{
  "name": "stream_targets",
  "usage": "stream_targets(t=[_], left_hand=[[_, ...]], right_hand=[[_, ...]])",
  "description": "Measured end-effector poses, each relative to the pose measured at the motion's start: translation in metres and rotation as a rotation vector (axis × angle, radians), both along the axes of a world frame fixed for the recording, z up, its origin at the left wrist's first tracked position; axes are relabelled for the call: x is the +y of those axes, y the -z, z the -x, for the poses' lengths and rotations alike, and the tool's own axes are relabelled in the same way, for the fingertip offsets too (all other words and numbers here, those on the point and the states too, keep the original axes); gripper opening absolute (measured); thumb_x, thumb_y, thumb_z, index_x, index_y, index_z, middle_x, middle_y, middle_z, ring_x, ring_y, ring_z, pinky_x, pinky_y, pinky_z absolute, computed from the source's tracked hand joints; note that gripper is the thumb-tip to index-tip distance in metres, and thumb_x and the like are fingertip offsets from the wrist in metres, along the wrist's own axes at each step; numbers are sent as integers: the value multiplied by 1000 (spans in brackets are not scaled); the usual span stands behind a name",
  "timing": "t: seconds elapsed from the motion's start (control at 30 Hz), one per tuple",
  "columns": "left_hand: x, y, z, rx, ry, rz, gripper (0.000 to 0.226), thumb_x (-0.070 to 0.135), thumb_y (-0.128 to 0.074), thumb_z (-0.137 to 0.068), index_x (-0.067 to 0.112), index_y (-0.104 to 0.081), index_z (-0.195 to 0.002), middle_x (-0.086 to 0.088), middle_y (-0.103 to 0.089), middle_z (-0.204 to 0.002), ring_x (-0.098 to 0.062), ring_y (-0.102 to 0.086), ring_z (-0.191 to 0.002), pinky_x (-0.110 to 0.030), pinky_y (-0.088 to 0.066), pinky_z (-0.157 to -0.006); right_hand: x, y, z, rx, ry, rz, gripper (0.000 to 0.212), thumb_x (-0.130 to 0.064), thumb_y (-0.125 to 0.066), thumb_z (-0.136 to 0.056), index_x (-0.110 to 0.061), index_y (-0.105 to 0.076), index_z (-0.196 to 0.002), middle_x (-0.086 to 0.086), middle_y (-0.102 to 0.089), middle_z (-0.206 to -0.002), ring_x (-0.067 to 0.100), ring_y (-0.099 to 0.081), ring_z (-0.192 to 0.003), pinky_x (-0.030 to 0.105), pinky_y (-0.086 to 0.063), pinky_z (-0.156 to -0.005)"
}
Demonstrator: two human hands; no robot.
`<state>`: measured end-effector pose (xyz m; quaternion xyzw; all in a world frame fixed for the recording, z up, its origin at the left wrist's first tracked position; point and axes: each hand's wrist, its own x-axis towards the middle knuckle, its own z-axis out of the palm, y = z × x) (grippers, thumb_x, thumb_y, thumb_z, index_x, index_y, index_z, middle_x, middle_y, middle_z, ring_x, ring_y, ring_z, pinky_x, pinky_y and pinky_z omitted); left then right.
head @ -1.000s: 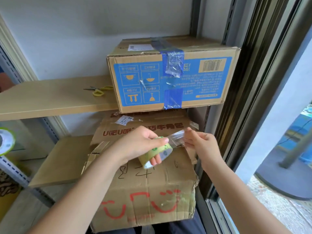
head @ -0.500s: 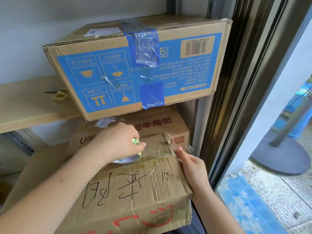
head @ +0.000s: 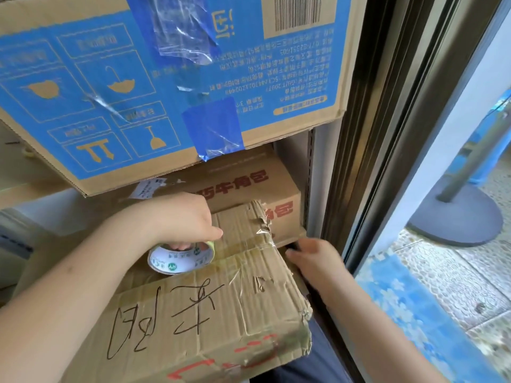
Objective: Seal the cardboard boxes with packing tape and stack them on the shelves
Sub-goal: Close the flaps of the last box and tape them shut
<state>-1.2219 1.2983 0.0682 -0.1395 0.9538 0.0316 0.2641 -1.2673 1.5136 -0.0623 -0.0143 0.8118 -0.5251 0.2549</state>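
Evidently mid-seal: the left hand (head: 177,219) grips the tape roll (head: 181,257), pressing it onto the top of the worn box (head: 210,302), likely to draw a strip along its seam. At the box's right edge the right hand (head: 315,261) lies flat and relaxed, probably steadying it. Above the box sits the blue box (head: 166,87); just behind it, a brown box (head: 249,189).

blue box (head: 116,87): top and left side run off the frame at 12 and 9 o'clock
tape roll (head: 181,258): upper half tucked under the left hand (head: 179,219), can't really see the fingers on it
right hand (head: 312,261): motion-blurred, fingertips lost past the worn box (head: 210,308) edge at 3 o'clock
red-print box (head: 249,189): mostly hidden
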Motion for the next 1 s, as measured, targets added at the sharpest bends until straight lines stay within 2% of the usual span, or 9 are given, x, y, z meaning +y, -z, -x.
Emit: stream_targets(t=[0.07,0.17,0.23,0.33,0.57,0.77,0.83,0.93,1.0], left_hand=[[2,-7,2,-45,-7,-8,47,45,-51,-97,12,-65,-66,3,-58,-43,-9,-47,-34,-19,-42,-48],[7,-18,4,-85,-23,-7,46,44,-50,-98,12,-69,-70,2,-57,-44,-9,-46,-34,-16,-39,-43],[7,-25,4,-71,-45,-21,47,45,-49,-97,14,-71,-69,3,-56,-42,-8,-44,-33,-16,-40,-43],[3,-31,1,85,-85,-91,55,51,-45,-97,15,-68,-62,3,-56,-42,-7,-45,-32,-20,-40,-49],[-15,-28,-38,401,-330,-637,33,38,-61,-95,16,-72,-73,0,-63,-57,-11,-56,-49,-20,-48,-55],[-31,-14,-67,333,-147,-107,42,55,-64,-88,21,-72,-66,6,-60,-42,-4,-54,-35,-16,-40,-38],[-48,-21,-84,271,-123,-164,39,59,-62,-88,29,-70,-63,6,-64,-51,-6,-61,-46,-24,-48,-47],[-67,-28,-108,231,-136,-469,14,41,-66,-92,32,-75,-86,5,-74,-84,-19,-69,-78,-42,-55,-75],[-72,-19,-116,264,-150,-536,10,32,-67,-94,27,-75,-91,4,-72,-86,-14,-64,-74,-37,-49,-70]], right_hand=[[-5,-19,13,275,51,-22,24,-23,-51,-100,-14,-71,-110,-1,-74,-99,12,-67,-86,31,-53,-77],[-41,-46,21,563,-282,-123,47,-44,-32,-105,-22,-51,-142,-2,-60,-135,17,-54,-126,31,-42,-103],[-70,-47,17,571,-634,-230,55,-48,-19,-106,-25,-34,-153,-3,-31,-160,19,-21,-150,38,-14,-121],[-84,-33,20,551,-756,-339,57,-49,-7,-105,-30,-21,-156,-12,-6,-165,11,7,-152,39,9,-121],[-81,-22,29,468,-808,-343,55,-47,-5,-105,-34,-14,-157,-16,2,-164,7,15,-150,37,13,-119],[-75,-11,20,647,-807,-512,56,-48,-9,-105,-31,-2,-158,-15,8,-164,11,14,-151,43,13,-120],[-75,-11,19,682,-818,-587,58,-48,-8,-104,-29,0,-158,-12,8,-165,13,13,-151,44,14,-119],[-86,-16,13,799,-790,-780,60,-45,-11,-104,-19,-4,-158,0,-1,-166,19,6,-153,46,20,-115],[-99,-23,5,880,-839,-769,60,-41,-21,-105,-15,-10,-158,6,-9,-166,20,2,-153,43,21,-114]])
